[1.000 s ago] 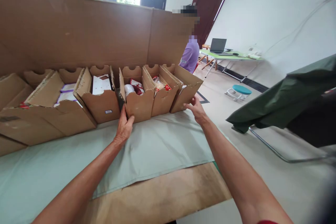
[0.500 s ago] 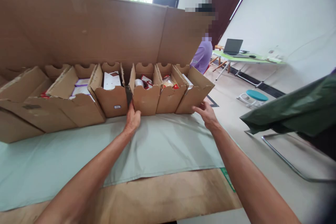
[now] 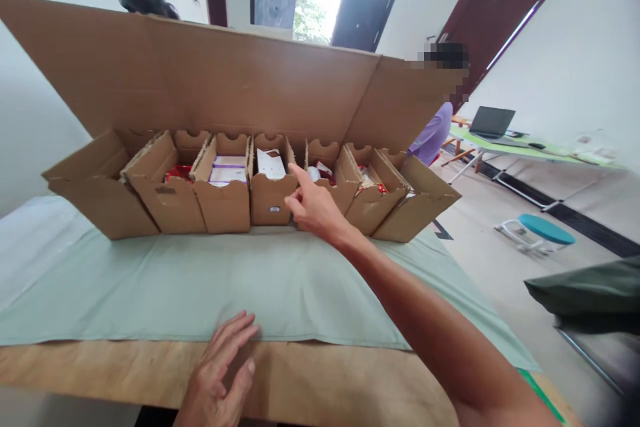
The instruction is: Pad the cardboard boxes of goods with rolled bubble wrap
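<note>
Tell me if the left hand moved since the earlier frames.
Yes, toward the wearer: the left hand, earlier at the front of a cardboard bin, is now back at the near edge of the pale green tablecloth.

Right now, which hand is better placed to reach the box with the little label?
Probably the right hand: it's close to the labelled box, while the left hand is back by the cloth's near edge.

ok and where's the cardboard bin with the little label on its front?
In the head view, the labelled bin stands mid-row, with the bin of purple-edged packs directly to its left and the right hand by its right edge.
</note>
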`<control>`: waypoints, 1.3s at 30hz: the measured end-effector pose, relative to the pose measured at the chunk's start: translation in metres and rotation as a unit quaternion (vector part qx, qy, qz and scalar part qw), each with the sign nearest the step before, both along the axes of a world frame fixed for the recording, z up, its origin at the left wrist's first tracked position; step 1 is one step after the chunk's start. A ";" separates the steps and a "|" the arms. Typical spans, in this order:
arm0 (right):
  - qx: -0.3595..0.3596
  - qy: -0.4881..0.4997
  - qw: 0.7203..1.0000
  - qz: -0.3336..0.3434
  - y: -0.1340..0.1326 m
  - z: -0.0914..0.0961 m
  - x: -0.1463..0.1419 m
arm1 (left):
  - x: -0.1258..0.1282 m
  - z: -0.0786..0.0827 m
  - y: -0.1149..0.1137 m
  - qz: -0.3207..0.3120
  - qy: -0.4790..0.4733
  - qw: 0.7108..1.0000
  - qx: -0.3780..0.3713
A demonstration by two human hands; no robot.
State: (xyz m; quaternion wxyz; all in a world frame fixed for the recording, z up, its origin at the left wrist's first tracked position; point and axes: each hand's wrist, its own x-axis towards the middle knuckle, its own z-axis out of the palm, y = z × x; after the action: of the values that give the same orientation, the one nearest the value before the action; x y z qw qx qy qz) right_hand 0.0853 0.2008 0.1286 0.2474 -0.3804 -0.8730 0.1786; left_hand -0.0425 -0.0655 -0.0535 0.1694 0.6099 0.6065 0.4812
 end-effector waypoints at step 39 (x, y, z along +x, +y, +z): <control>0.098 0.166 0.977 -0.089 -0.194 -0.127 0.189 | 0.028 0.042 0.017 0.082 -0.290 0.953 -0.036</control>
State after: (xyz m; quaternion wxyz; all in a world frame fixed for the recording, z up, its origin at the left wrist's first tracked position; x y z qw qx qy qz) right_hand 0.2747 0.0069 0.0015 0.4401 -0.3951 -0.7958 0.1302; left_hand -0.0144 -0.0486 -0.0113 0.3196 0.3856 0.5961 0.6276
